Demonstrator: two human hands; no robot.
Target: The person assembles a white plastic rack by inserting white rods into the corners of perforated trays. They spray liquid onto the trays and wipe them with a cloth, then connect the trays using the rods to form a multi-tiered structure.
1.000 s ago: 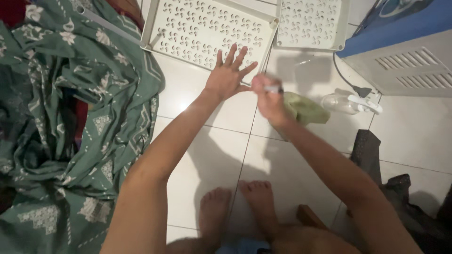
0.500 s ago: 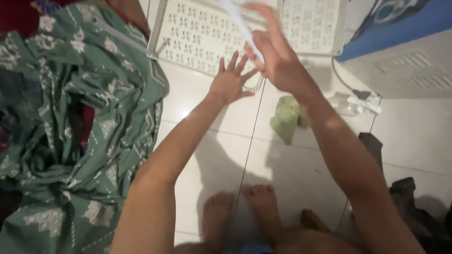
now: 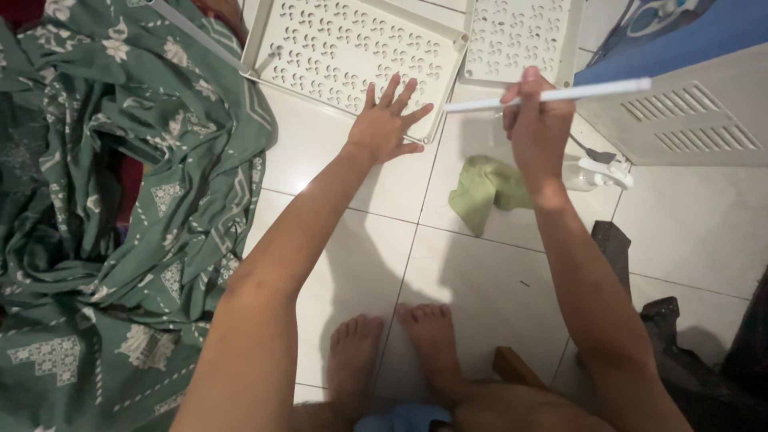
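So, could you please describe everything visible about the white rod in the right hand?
The white rod is a thin, straight, smooth tube, plastic by its look. It lies nearly level, tilted slightly up to the right, raised above the tiled floor. The right hand grips it near the middle; its left end points toward the perforated white panel.

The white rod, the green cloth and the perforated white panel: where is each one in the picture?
white rod (image 3: 584, 93): head view, on the bare shaft right of the gripping hand.
green cloth (image 3: 484, 190): head view, on the crumpled middle.
perforated white panel (image 3: 336, 48): head view, on the patterned face.
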